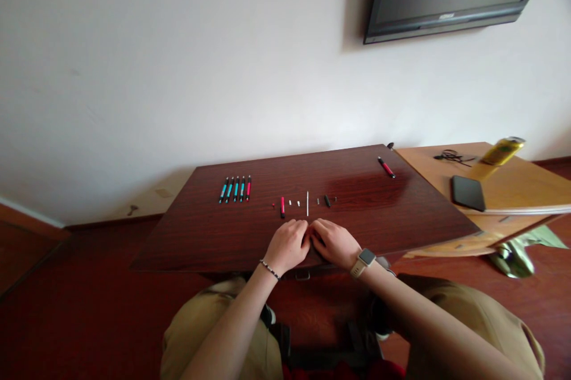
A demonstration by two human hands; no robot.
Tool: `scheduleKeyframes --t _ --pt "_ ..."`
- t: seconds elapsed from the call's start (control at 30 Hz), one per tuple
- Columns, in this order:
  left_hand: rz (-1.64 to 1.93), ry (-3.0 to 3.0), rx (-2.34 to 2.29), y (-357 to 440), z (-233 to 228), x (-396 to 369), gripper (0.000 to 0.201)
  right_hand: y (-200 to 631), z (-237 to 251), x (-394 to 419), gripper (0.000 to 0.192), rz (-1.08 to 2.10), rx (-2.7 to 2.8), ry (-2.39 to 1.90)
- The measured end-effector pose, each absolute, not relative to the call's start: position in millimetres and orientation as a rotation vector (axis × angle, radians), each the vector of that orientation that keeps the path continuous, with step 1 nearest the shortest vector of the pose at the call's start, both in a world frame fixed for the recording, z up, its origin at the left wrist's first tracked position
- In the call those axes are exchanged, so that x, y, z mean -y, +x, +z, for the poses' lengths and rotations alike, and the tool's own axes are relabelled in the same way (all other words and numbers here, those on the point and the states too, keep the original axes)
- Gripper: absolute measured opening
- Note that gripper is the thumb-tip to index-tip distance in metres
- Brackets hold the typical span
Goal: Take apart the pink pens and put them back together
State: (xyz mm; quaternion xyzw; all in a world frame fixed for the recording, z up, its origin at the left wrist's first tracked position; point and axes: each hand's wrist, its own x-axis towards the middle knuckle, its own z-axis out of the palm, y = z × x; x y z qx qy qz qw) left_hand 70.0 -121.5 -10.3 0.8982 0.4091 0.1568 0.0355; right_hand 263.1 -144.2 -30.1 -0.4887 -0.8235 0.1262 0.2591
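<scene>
Resting hands: our left hand [289,244] and right hand [335,242] lie curled, fingertips touching, on the table [200,237]; we cannot tell whether they hold anything.
Parts row: just beyond our hands lie a red barrel [282,207], a white rod [307,203] and small bits [327,201].
Pens: five pens [235,189] sit far left of our hands.
Red pen: one red pen [386,167] lies far right, well apart.

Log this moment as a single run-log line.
left hand: on table, touching right hand | held: cannot tell | ahead: row of pen parts | far left: five pens
</scene>
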Motion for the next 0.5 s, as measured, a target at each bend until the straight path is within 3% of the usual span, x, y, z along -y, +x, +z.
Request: scheduleKeyframes --t 0.5 --pt "0.469 2.773 -1.266 70.2 -12.6 122.2 0.009 263.1 -27.9 143.7 0.006 0.374 2.231 -1.34"
